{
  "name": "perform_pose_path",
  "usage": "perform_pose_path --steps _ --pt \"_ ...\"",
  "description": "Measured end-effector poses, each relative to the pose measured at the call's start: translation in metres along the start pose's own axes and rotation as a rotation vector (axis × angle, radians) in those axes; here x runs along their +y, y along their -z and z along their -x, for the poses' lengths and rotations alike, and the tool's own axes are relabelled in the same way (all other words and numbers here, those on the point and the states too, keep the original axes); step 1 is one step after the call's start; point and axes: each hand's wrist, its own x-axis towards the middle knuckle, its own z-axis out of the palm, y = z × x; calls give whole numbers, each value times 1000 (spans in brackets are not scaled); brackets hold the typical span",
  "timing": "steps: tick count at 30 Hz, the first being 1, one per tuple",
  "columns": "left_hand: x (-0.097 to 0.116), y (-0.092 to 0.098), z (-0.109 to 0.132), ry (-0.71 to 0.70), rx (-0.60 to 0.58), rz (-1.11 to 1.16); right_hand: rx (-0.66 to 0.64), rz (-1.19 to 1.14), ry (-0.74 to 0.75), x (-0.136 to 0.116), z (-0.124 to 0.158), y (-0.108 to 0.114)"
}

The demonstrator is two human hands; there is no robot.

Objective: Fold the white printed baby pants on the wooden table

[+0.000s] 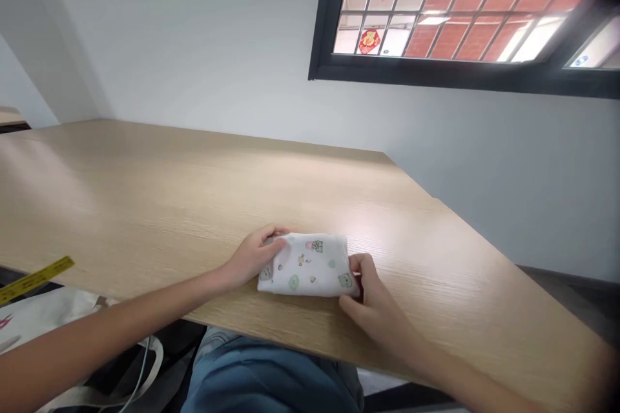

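Note:
A white folded cloth (310,268) printed with small green, pink and yellow cartoon figures lies flat on the wooden table (194,193) near its front edge. It forms a thick rectangular bundle. My left hand (254,257) grips its left end, thumb resting on top and fingers along the far left corner. At the right end, my right hand (365,293) has thumb and fingers curled round the side edge. Part of the fingertips of each hand is hidden by the cloth or the hand itself.
A white wall (208,45) and a dark-framed barred window (436,68) stand behind the table. The table's right edge slants towards me. At lower left, a white bag (53,310) with straps sits below the table edge, near a yellow strip (36,279).

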Motion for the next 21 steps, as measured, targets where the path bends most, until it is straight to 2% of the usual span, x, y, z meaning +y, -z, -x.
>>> perform_pose_path --steps 4,7,10,12,14,17,21 --pt "1 -9 45 81 98 109 -7 -137 5 15 -43 3" --pt "4 -23 74 137 86 256 -82 -195 52 23 -80 -2" --pt "8 -33 86 153 40 360 -162 -184 130 24 -106 -7" --pt "11 -34 87 171 46 425 -187 -183 157 23 -111 -8" --pt "12 -31 86 197 93 478 -135 -161 153 21 -104 -7" --pt "11 -26 82 232 176 476 -16 -32 196 10 -73 -5" --pt "6 -24 73 209 219 323 -82 325 438 -16 -23 -7"
